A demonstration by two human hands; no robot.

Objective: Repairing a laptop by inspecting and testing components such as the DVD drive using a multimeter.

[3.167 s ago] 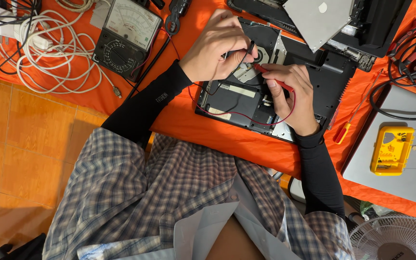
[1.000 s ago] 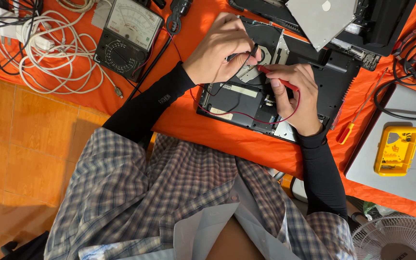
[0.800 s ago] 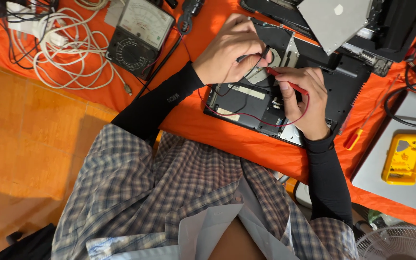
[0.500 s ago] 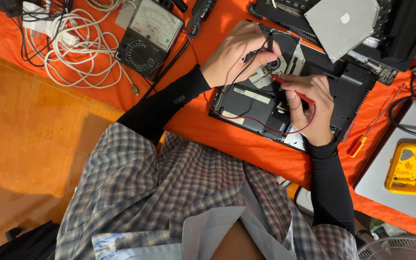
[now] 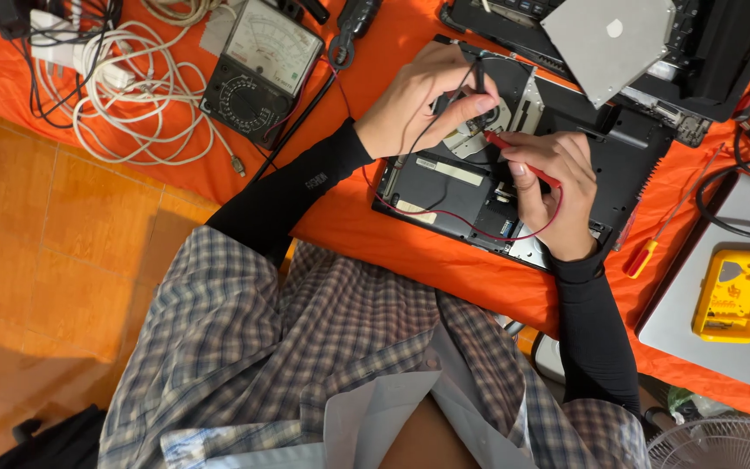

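Orange cloth [image 5: 366, 234] covers the tabletop, with orange floor tiles [image 5: 54, 234] showing off at 9 o'clock. Sitting a bit past center toward 1 o'clock is an opened laptop chassis [image 5: 618, 165], bottom cover off, internals exposed.

Left hand [image 5: 423, 100] sits at about 12 o'clock over the chassis, its grip pinched shut on a black test probe [image 5: 479, 80] that points down at the metal parts inside. Right hand [image 5: 553, 191] is just beside it toward 2 o'clock, fingers closed around a red test probe [image 5: 518, 156] whose tip lands right next to the black one. A thin red lead [image 5: 470, 227] loops across the lower part of the chassis under both hands. Both arms are in black sleeves.

Up at 11 o'clock there's an analog multimeter [image 5: 262, 69] with a needle dial and a rotary selector, and a messy coil of white cable [image 5: 132, 95] further out at 10 o'clock. A grey optical drive [image 5: 605, 43] lies on top of another dark device at 1 o'clock. Over at 3 o'clock: a screwdriver with an orange handle [image 5: 648, 247], then a yellow tool case [image 5: 737, 293] resting on a closed silver laptop [image 5: 696, 334]. A fan grille [image 5: 722, 445] peeks in at 5 o'clock.
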